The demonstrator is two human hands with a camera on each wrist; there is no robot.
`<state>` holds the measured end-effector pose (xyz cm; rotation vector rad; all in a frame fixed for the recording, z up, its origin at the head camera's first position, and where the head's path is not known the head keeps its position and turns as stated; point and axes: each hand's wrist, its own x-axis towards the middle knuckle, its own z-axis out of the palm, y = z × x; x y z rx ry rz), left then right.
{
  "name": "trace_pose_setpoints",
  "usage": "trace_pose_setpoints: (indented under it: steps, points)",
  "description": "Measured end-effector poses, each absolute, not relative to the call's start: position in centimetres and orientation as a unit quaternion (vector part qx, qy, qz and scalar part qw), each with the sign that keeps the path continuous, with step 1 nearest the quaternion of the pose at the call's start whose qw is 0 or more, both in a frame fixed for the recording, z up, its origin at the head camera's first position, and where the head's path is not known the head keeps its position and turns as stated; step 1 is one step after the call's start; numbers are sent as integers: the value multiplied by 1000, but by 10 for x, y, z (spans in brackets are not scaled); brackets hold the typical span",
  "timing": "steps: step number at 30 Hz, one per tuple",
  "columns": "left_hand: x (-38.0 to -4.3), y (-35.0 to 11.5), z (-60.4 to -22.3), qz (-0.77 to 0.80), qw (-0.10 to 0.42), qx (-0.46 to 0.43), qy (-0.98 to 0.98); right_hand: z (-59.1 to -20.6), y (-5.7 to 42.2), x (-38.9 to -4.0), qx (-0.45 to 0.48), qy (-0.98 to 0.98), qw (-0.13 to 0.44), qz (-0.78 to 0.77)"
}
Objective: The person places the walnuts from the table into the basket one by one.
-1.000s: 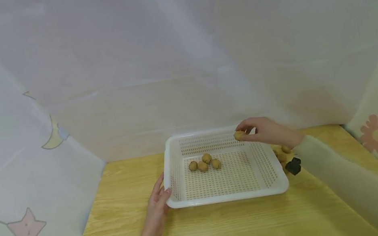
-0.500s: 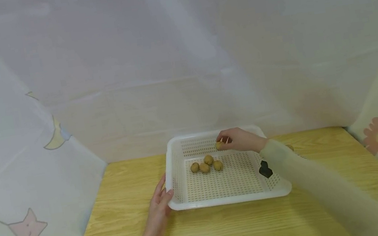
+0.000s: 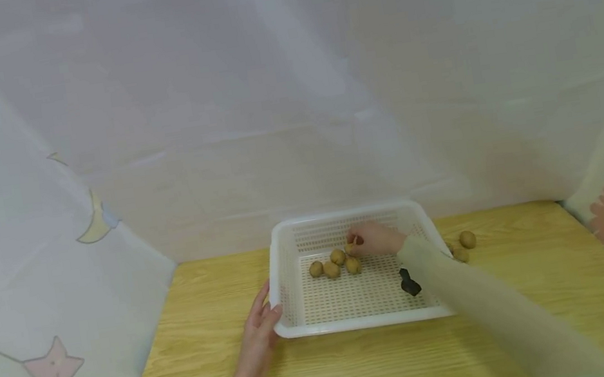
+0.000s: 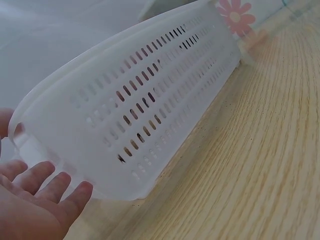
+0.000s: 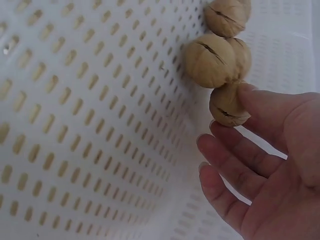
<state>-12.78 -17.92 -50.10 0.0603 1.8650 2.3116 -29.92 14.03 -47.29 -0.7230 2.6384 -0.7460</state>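
A white plastic basket point(image 3: 369, 321) with slotted walls sits on the table. My left hand point(image 3: 256, 333) holds its left end, thumb over the rim and the other fingers along the outside, as the left wrist view also shows. Inside the basket, my right hand point(image 3: 375, 239) pinches a tan walnut point(image 5: 227, 106) between thumb and fingers, low near the basket floor. That walnut meets a small cluster of walnuts point(image 3: 332, 270) lying left of the hand. Dark cracks run across the shells in the right wrist view.
A few more walnuts point(image 3: 467, 239) lie on the wooden table point(image 3: 398, 363) just right of the basket, partly hidden behind its wall and my right sleeve point(image 3: 488, 297). A pale cloth backdrop point(image 3: 326, 113) encloses the table's back and sides.
My right hand has carried the walnut from over the basket's back right rim leftward and down beside the other walnuts. My left hand keeps its hold on the basket.
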Motion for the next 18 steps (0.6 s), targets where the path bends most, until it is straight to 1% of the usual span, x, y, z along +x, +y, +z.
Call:
trace_pose_setpoints:
  steps: [7, 11, 18]
  points:
    - [-130, -178, -501, 776, 84, 24, 625, -478, 137, -297, -228, 923, 155, -270]
    - [-129, -177, -501, 773, 86, 29, 627, -475, 141, -296, -224, 923, 155, -272]
    - [-128, -178, -502, 774, 83, 25, 627, -465, 152, -291, -222, 932, 138, -250]
